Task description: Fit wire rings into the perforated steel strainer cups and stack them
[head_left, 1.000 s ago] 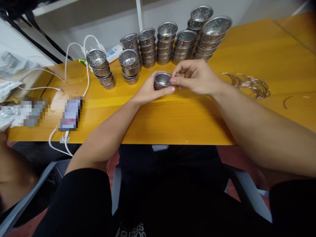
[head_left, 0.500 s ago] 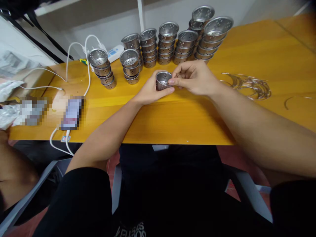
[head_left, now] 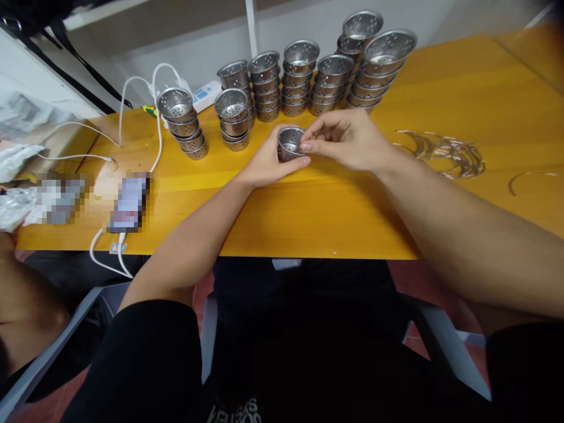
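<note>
The steel cup (head_left: pixel 288 141), roughly upright, lies just left of the right hand's (head_left: pixel 339 141) grip, whose thumb and fingertips press together at its rim; anything pinched there is too small to tell. The left hand (head_left: pixel 267 158) clasps it, inward from the worktop's (head_left: pixel 308 229) near edge. Round, grey, perforated, open-topped.

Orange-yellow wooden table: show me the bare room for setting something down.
Bare table lies between the forearms, nearer than the round perforated steel cup in the left hand; more lies behind the coppery wire pile. Crowded: back middle, with steel cup stacks; left, with white cables.
</note>
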Available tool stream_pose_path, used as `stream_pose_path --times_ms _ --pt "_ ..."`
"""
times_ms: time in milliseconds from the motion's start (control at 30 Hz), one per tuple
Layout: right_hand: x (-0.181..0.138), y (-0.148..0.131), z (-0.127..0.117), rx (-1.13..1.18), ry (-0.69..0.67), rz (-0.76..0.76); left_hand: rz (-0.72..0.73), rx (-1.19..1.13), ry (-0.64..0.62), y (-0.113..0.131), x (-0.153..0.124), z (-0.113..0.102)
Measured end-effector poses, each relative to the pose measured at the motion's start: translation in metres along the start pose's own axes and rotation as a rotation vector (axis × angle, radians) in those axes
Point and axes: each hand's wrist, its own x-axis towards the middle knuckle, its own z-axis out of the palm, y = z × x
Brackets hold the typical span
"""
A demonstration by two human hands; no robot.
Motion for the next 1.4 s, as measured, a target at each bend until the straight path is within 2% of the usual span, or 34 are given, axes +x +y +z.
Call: stream_pose_path --times_ms 133,233,367,533,667,800,967,1067,1133,1200,1267,1333,1400 --pt "-0.003 0.003 -0.006 -0.175 0.079 -0.104 -0.039 0.03 0.038 -0.005 0.001 -0.007" --pt "-0.004 0.004 -0.011 -0.317 0.035 -0.204 -0.055 0.026 0.057 -0.005 0.002 -0.011" --pt "-0.005 0.011 -0.012 -0.412 -0.046 -0.237 -0.026 0.028 0.068 -0.002 0.001 -0.011" --pt "-0.007 0.018 -0.005 -0.416 -0.117 -0.257 0.03 0.04 0.053 0.0 -0.001 -0.006" --pt "-0.007 0.013 -0.004 -0.362 -0.03 -0.28 0.065 0.088 0.073 0.001 0.001 -0.013" --pt "-0.007 0.009 -0.011 -0.326 0.126 -0.191 0.084 0.226 0.235 0.014 0.004 -0.047" --pt "-0.006 0.01 -0.011 -0.353 0.161 -0.09 0.005 0.38 0.57 0.056 0.003 -0.091" --pt "-0.006 0.009 -0.007 -0.327 0.176 -0.086 -0.046 0.399 0.61 0.081 -0.002 -0.097" --pt "-0.006 0.007 -0.005 -0.316 0.175 -0.083 -0.046 0.383 0.607 0.089 -0.003 -0.095" --pt "-0.006 0.006 -0.006 -0.309 0.17 -0.067 -0.021 0.369 0.616 0.085 -0.001 -0.093" --pt "-0.006 0.006 -0.008 -0.302 0.16 -0.056 0.031 0.396 0.653 0.071 0.003 -0.093" --pt "-0.006 0.008 -0.009 -0.295 0.142 -0.05 0.142 0.459 0.746 0.051 0.009 -0.096" --pt "-0.005 0.011 -0.01 -0.292 0.137 -0.054 0.358 0.495 0.937 0.033 0.013 -0.099"
